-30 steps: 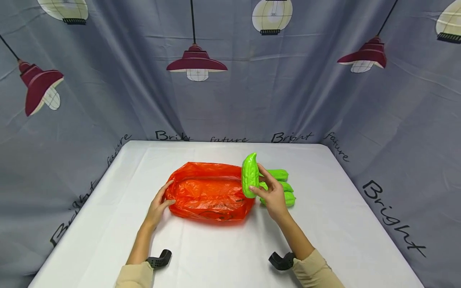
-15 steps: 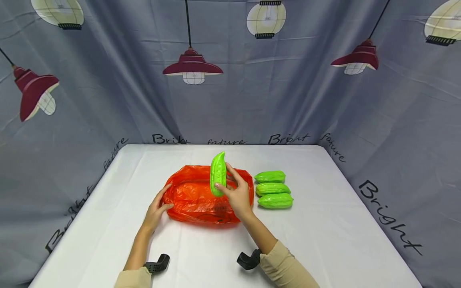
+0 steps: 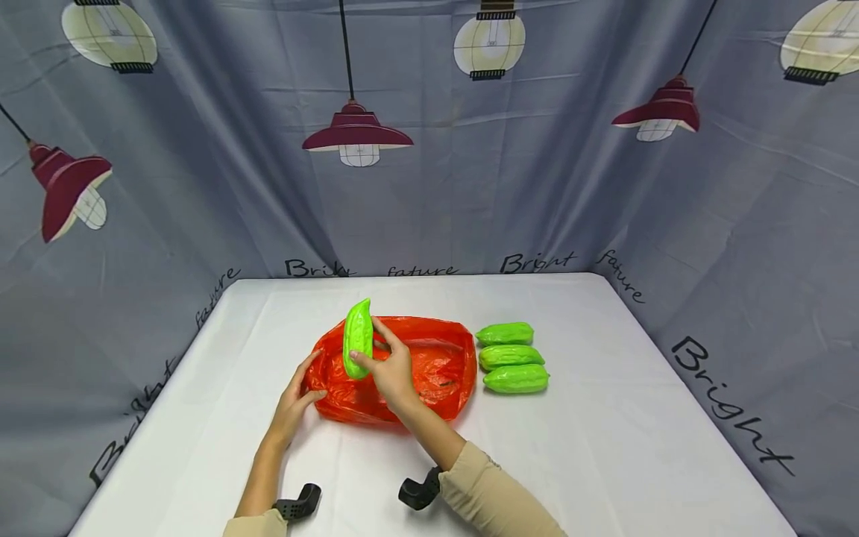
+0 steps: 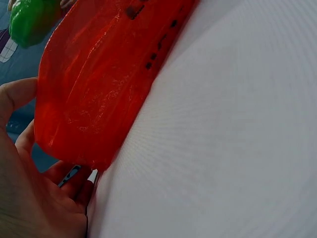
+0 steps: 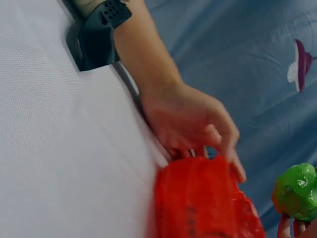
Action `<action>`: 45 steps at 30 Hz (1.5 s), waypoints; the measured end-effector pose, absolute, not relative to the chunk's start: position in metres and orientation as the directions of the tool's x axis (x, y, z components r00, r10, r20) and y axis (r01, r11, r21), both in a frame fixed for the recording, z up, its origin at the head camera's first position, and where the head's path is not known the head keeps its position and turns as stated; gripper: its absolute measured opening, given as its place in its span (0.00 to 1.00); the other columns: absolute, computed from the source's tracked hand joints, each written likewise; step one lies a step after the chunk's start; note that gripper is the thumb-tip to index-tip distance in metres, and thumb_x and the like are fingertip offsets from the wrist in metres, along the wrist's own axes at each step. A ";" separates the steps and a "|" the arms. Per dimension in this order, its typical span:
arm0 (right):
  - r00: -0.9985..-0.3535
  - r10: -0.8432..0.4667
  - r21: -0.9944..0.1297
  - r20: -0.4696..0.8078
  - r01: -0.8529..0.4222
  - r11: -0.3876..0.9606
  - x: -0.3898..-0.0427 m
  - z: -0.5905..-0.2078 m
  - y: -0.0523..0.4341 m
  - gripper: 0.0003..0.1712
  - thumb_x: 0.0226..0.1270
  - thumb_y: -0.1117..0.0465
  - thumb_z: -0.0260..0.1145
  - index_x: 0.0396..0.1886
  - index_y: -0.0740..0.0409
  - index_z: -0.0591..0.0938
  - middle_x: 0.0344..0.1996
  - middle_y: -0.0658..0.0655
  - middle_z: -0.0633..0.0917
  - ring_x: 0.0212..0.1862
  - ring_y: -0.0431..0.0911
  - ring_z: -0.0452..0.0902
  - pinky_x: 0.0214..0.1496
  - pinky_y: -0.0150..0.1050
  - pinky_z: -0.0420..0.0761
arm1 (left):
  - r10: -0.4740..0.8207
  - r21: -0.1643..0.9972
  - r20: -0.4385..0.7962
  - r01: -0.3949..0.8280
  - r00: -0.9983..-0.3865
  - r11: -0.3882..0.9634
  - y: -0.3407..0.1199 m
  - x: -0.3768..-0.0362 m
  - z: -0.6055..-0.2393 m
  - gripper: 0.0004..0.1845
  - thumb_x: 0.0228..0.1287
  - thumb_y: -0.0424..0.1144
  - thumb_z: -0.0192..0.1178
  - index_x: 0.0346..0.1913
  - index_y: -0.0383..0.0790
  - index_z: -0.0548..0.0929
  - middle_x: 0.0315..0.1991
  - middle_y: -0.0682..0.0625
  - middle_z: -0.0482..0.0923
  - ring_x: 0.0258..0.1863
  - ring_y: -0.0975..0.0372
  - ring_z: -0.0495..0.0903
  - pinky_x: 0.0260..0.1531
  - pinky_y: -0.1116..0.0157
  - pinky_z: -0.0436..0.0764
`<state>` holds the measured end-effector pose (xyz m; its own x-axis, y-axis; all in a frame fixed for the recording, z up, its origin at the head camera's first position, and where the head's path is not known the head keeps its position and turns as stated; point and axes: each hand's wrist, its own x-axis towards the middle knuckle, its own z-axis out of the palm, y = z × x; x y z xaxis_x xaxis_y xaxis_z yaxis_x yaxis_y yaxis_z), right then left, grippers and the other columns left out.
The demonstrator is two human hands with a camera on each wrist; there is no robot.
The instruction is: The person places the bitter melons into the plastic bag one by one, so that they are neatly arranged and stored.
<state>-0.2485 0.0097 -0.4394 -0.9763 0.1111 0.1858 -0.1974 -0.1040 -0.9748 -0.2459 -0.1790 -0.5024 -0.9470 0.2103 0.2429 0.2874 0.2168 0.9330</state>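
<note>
My right hand (image 3: 370,349) grips a bumpy green gourd (image 3: 358,337) upright over the left part of a red plastic bag (image 3: 436,365) lying on the white table (image 3: 604,447). My left hand (image 3: 303,382) holds the bag's left end, thumb in front and fingers curled over the rim. The left wrist view shows the bag (image 4: 99,84) against my left palm (image 4: 29,198), with the gourd (image 4: 29,20) above it. In the right wrist view the left hand (image 5: 193,119) clasps the bag (image 5: 198,203), and the gourd's tip (image 5: 297,193) shows at the lower right.
Three more green gourds (image 3: 511,356) lie side by side just right of the bag. A grey curtain with printed lamps (image 3: 356,134) closes in the table on three sides. Black wrist mounts (image 3: 419,491) hang near the table's front edge.
My right hand has carried the gourd leftward, from beside the three lying gourds across to the bag's left part. The left hand has stayed on the bag's end.
</note>
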 end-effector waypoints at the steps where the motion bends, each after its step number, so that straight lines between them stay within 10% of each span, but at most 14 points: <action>1: -0.978 0.109 -0.978 0.176 -0.187 -0.096 -0.249 -0.441 0.007 0.39 0.49 0.71 0.71 0.64 0.53 0.71 0.53 0.55 0.76 0.51 0.52 0.72 0.38 0.37 0.81 | 0.206 0.934 0.242 0.285 -0.948 0.215 -0.179 -0.245 -0.503 0.37 0.57 0.27 0.55 0.70 0.36 0.55 0.70 0.38 0.50 0.68 0.43 0.48 0.63 0.44 0.48; 24: -0.994 0.089 -0.998 -0.065 0.066 0.000 -0.269 -0.490 -0.020 0.37 0.48 0.70 0.72 0.61 0.65 0.71 0.50 0.61 0.77 0.41 0.48 0.78 0.36 0.37 0.82 | 0.232 0.937 0.267 0.308 -0.935 0.164 -0.177 -0.245 -0.506 0.39 0.58 0.27 0.56 0.71 0.36 0.50 0.70 0.36 0.49 0.67 0.44 0.51 0.62 0.42 0.47; 45: -0.997 0.073 -0.972 0.039 -0.021 0.232 -0.271 -0.500 -0.028 0.37 0.43 0.64 0.76 0.57 0.65 0.75 0.43 0.59 0.81 0.34 0.42 0.78 0.28 0.32 0.80 | 0.231 0.930 0.260 0.307 -0.938 0.201 -0.179 -0.243 -0.502 0.39 0.58 0.29 0.56 0.71 0.36 0.50 0.70 0.36 0.48 0.67 0.43 0.49 0.62 0.41 0.47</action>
<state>-0.2707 -0.0284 -0.5003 -0.9966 0.0731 0.0390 -0.0210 0.2321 -0.9725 -0.2426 -0.1790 -0.5018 -0.9377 0.2310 0.2595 0.3069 0.2006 0.9304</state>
